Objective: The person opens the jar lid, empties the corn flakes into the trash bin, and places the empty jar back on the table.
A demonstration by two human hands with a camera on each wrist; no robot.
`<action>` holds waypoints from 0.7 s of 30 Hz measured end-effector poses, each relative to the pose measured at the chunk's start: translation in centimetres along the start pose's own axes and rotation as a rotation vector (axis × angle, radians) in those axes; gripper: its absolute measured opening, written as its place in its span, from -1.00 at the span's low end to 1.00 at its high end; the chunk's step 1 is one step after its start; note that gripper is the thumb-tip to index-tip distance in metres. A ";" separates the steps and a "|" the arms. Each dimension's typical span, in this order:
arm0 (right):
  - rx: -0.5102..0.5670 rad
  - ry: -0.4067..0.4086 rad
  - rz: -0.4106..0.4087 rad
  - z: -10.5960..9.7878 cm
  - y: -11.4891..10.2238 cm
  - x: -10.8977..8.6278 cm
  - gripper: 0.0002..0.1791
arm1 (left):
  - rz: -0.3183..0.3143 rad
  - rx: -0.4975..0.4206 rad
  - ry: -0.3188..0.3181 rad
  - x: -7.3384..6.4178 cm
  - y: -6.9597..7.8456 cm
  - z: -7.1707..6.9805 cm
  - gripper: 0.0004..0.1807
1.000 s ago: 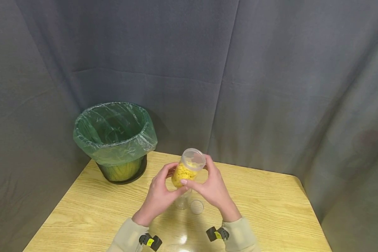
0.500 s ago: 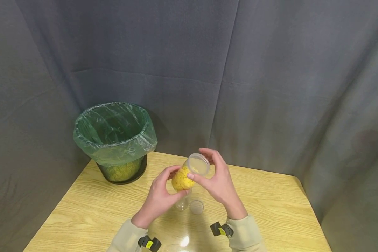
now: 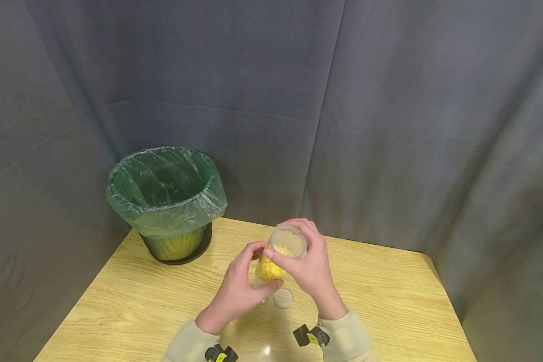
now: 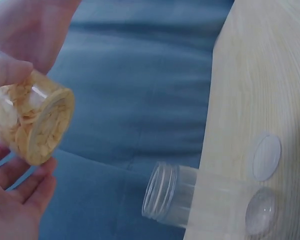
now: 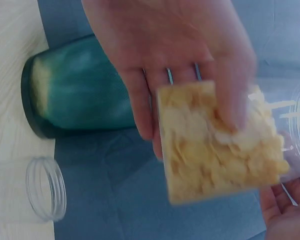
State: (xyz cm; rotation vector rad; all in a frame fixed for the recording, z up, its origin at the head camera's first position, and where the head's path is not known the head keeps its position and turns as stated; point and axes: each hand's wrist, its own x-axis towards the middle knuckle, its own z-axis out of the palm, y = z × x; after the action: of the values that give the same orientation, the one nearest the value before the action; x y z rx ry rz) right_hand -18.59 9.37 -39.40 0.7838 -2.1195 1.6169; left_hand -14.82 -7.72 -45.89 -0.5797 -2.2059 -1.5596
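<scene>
Both hands hold a clear jar [image 3: 270,271] partly filled with yellow flakes, tilted above the table. My left hand [image 3: 236,290] is at its lower part, thumb in front near the base and fingers on the far side. Higher up, by the rim, my right hand [image 3: 311,261] grips it with the thumb across the front. The left wrist view shows the flakes [image 4: 52,130] through the jar's round base. Below stands a second clear jar [image 4: 175,195] with a threaded open mouth, mostly hidden in the head view. Beside it lies a round clear lid [image 3: 283,298].
At the back left of the wooden table [image 3: 380,296] stands a mesh bin [image 3: 174,245] lined with a green plastic bag [image 3: 181,218]. Grey curtains [image 3: 389,125] hang behind the table and at both sides.
The jar of flakes has moved a little right and nearer the body, with the left hand following. The right hand's fingers were spread off the rim half a second ago and now close round it.
</scene>
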 end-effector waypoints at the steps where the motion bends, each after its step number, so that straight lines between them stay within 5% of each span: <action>1: 0.006 0.011 -0.010 0.1 -0.1 0.0 -0.48 | -0.004 0.000 -0.002 0.0 0.1 0.1 -0.20; 13: 0.031 0.005 0.003 1.1 -0.8 -0.4 -0.52 | 0.016 0.045 0.098 0.2 0.9 1.9 -0.19; 21: 0.044 -0.035 -0.012 0.9 -1.3 -0.4 -0.50 | 0.082 -0.001 0.061 0.1 0.8 1.7 -0.23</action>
State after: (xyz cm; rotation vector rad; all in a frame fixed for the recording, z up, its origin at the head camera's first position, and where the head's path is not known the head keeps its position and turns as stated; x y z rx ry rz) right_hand -17.46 8.32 -38.92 0.8431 -2.1050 1.6607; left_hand -14.61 -5.90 -45.72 -0.6063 -2.1096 -1.5173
